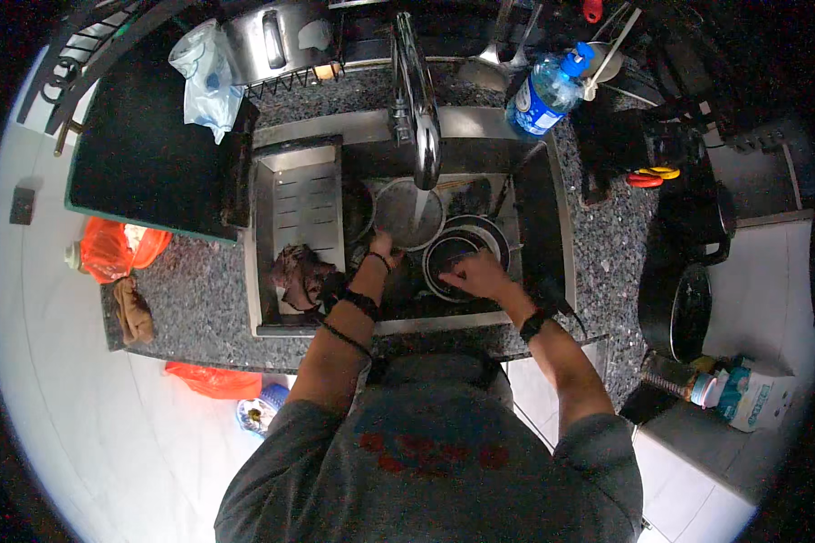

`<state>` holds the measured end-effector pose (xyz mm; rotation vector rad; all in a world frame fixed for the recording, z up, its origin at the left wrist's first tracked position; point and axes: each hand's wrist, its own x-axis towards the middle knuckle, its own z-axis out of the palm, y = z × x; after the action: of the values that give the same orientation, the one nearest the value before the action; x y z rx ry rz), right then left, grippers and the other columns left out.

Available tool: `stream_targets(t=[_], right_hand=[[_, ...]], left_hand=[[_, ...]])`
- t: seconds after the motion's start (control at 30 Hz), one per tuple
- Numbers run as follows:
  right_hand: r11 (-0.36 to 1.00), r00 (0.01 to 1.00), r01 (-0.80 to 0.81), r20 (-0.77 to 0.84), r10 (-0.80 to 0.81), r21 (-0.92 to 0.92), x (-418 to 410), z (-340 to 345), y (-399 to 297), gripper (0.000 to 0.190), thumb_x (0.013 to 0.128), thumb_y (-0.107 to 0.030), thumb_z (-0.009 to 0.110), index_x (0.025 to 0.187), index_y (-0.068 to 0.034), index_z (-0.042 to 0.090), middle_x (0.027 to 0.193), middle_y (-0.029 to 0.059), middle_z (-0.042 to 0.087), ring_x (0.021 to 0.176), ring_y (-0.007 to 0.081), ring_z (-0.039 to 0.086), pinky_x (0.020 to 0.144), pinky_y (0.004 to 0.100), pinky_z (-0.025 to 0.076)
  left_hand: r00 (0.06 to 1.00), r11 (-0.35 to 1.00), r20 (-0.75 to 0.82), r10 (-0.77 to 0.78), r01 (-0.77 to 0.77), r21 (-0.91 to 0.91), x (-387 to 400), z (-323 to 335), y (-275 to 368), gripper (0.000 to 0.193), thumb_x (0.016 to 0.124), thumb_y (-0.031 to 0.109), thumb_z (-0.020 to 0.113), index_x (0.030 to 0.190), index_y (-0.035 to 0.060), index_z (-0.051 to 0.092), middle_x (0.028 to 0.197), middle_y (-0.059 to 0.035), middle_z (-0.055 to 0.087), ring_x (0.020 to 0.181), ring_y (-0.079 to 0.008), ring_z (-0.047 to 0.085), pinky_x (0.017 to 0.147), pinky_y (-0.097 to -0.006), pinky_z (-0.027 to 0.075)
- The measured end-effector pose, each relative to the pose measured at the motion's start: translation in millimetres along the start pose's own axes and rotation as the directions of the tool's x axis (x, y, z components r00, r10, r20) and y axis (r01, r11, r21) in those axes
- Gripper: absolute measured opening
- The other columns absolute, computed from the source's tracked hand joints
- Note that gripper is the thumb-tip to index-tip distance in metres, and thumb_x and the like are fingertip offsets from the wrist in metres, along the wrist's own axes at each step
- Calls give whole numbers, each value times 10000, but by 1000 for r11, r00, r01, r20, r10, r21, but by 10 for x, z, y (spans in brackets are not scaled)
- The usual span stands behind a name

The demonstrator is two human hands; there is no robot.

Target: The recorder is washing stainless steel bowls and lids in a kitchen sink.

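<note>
A round bowl [407, 216] stands in the steel sink [564, 224], under the chrome faucet [426, 146]. A pale stream of water falls from the spout into it. My left hand [386, 251] is at the near-left rim of this bowl; its fingers are too blurred to tell whether they grip. Over a dark round pot [448, 261] is my right hand [481, 273], its fingers curled across the opening. Whether it holds something there is hidden. The pot sits inside or on a wider pale-rimmed vessel [494, 234].
A steel drain tray [305, 197] with a dark crumpled cloth [303, 275] fills the sink's left side. Behind the right corner stands a blue pump bottle [540, 98]. Red and yellow handles [652, 176] and a black pan [682, 312] lie rightward. An orange plastic bag [109, 251] sits left.
</note>
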<state>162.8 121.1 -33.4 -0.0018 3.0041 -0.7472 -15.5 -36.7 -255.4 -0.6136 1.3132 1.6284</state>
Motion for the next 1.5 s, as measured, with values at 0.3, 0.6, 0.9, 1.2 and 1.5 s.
stream_targets(t=[0.3, 0.6, 0.9, 1.2, 1.5], right_hand=[[986, 993, -114, 13, 113, 118, 424, 163, -177, 280, 711, -285, 559, 844, -39, 549, 824, 158, 547, 792, 319, 525, 676, 399, 417], [979, 994, -107, -13, 106, -173, 944, 726, -158, 198, 688, -127, 515, 865, -66, 578, 887, 159, 556, 946, 286, 485, 889, 485, 240], [874, 904, -240, -231, 360, 422, 835, 350, -56, 252, 738, -170, 471, 960, -107, 572, 840, 129, 583, 757, 303, 552, 674, 382, 440], [793, 728, -177, -465, 504, 583, 358, -106, -504, 227, 791, -170, 516, 908, 24, 537, 687, 69, 556, 616, 121, 491, 571, 259, 396], [651, 637, -102, -453, 624, 752, 729, -20, -560, 273, 820, -275, 451, 814, -14, 532, 735, 163, 570, 648, 297, 540, 586, 347, 422]], left_hand=[[999, 983, 15, -51, 48, 176, -274, 202, -2, 251, 797, 270, 389, 926, 105, 527, 891, -79, 548, 742, -204, 522, 620, -330, 443], [872, 151, -40, 488, -39, 988, -34, 199, -196, 383, 776, 371, 478, 908, 18, 549, 971, -197, 523, 939, -328, 484, 778, -411, 392], [80, -58, 152, 985, -676, 735, -1521, 1169, 120, 474, 827, 348, 387, 1088, -46, 424, 1037, -235, 454, 951, -376, 445, 878, -426, 297], [930, 810, 107, 352, -360, 464, -1693, 1194, 890, 437, 826, 350, 357, 1106, 33, 469, 976, -160, 525, 890, -291, 498, 752, -396, 384], [942, 956, 247, 226, -166, -241, -2374, 1275, 537, 679, 783, 617, 210, 1143, 70, 387, 1081, -78, 483, 963, -226, 481, 779, -392, 413]])
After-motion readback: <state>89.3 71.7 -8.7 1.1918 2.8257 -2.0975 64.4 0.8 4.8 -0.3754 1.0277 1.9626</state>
